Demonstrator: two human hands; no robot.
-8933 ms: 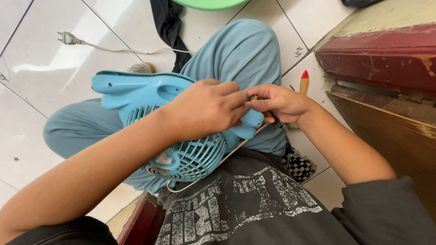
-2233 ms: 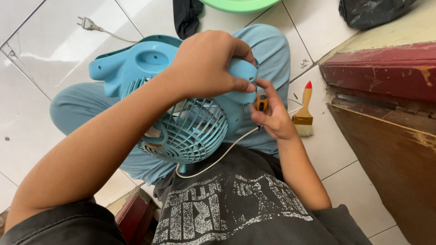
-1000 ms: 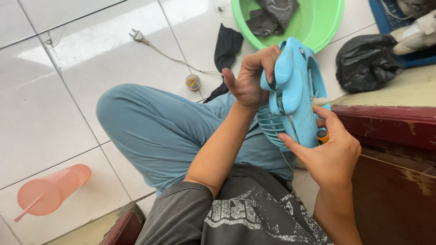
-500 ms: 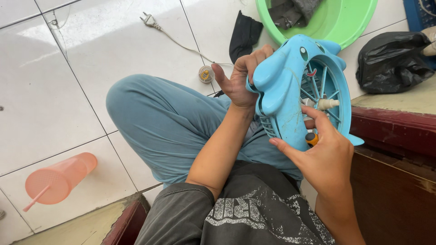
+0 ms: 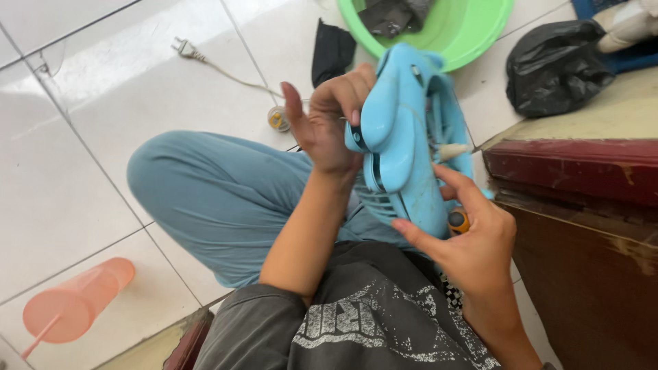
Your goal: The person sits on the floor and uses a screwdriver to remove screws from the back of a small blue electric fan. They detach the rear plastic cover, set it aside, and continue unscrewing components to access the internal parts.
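A light blue plastic fan body (image 5: 404,147) with its grille is held up on edge above my lap. My left hand (image 5: 329,120) grips its upper left side, thumb sticking up. My right hand (image 5: 473,236) supports the lower right edge with fingers spread on the shell, and a yellow-handled tool (image 5: 458,220) is tucked in the palm. A white motor shaft (image 5: 452,149) pokes out on the right side of the fan.
Green basin (image 5: 473,34) with dark cloth lies ahead. Black bag (image 5: 555,65) sits at the upper right, a dark red wooden ledge (image 5: 582,171) to my right. A power plug and cord (image 5: 188,49) and a small round part (image 5: 277,120) lie on the white tiles. Orange cup (image 5: 75,305) lower left.
The fan has been lifted from my lap and turned from grille-down to standing on edge. My view has swung left, bringing the basin and the orange cup into sight.
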